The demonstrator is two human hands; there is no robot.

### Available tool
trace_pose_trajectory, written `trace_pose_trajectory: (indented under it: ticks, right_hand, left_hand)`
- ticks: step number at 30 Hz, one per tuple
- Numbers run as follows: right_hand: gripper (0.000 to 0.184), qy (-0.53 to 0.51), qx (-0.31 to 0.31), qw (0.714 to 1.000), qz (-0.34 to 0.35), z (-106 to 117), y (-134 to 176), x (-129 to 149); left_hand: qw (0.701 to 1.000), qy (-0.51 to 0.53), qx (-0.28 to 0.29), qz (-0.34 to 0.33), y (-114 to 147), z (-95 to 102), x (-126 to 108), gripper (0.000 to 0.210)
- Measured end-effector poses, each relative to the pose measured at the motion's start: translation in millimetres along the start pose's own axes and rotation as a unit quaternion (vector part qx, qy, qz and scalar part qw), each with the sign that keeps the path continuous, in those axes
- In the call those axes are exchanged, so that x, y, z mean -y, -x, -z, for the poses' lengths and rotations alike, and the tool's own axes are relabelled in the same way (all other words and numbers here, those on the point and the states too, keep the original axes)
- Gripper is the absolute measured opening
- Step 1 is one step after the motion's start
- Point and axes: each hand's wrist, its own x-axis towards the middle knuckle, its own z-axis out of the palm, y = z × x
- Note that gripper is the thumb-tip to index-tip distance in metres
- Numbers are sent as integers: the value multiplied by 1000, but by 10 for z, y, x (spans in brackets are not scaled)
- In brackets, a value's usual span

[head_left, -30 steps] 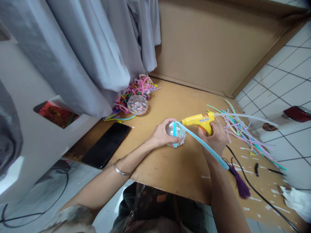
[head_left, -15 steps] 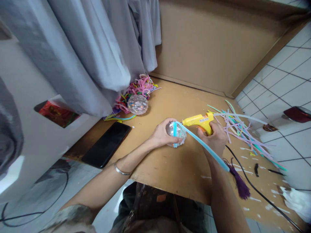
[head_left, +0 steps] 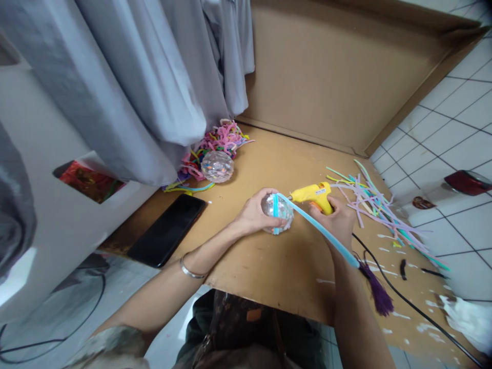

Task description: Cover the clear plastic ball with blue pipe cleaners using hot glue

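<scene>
My left hand (head_left: pixel 254 212) is closed round a clear faceted ball (head_left: pixel 285 218) held over the table. A light blue pipe cleaner (head_left: pixel 323 230) runs in a band across the ball. Its loose length slants down to the right, in front of my right forearm. In my right hand (head_left: pixel 341 218) is a yellow glue gun (head_left: pixel 311 193), fingers wrapped round its handle. The gun's nozzle points left, close beside the ball's upper right and the pipe cleaner; whether it touches cannot be told.
Left, a second clear ball (head_left: pixel 217 166) rests against a heap of pipe cleaners (head_left: pixel 226 137), near a black phone (head_left: pixel 167 230). Right are loose pastel pipe cleaners (head_left: pixel 384 207), a purple tassel (head_left: pixel 376 292), a black cord (head_left: pixel 400 287) and white tissue (head_left: pixel 467 320). A grey curtain (head_left: pixel 154 66) hangs left.
The glue gun and my right hand have shifted slightly left. Both hands keep their hold, and the ball has hardly moved. The pale stick behind the gun is now hard to see.
</scene>
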Motion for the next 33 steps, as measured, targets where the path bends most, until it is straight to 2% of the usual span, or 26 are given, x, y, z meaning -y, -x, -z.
trace_pose_trajectory:
  ticks: [6, 9, 11, 13, 16, 24, 28, 33]
  right_hand:
    - [26, -32, 37, 998, -44, 23, -10, -8]
    - [27, 1, -28, 998, -48, 1, -8, -35]
    - [32, 42, -91, 994, -37, -22, -6, -64]
    - [39, 78, -121, 989, -28, -49, -3, -108]
    - [41, 127, -95, 987, -37, -102, -1, -206]
    - [42, 206, 9, 971, -117, -277, -16, -555]
    - [38, 252, -8, 964, -80, -308, -10, -638]
    - [42, 330, 14, 943, -40, -274, 17, -542]
  left_hand:
    - [1000, 11, -3, 9, -4, 2, -13, 77]
    - [1000, 5, -6, 10, -5, 7, -9, 77]
    - [1000, 7, -7, 12, -4, 11, -11, 76]
    - [1000, 11, -4, 17, -2, 14, -20, 75]
    - [1000, -1, -11, 28, 2, 15, -53, 75]
    - [999, -17, -6, 29, 11, 13, -96, 74]
    - [1000, -2, 0, 18, -2, 10, -31, 75]
    - [1000, -3, 3, 2, 0, -2, -26, 75]
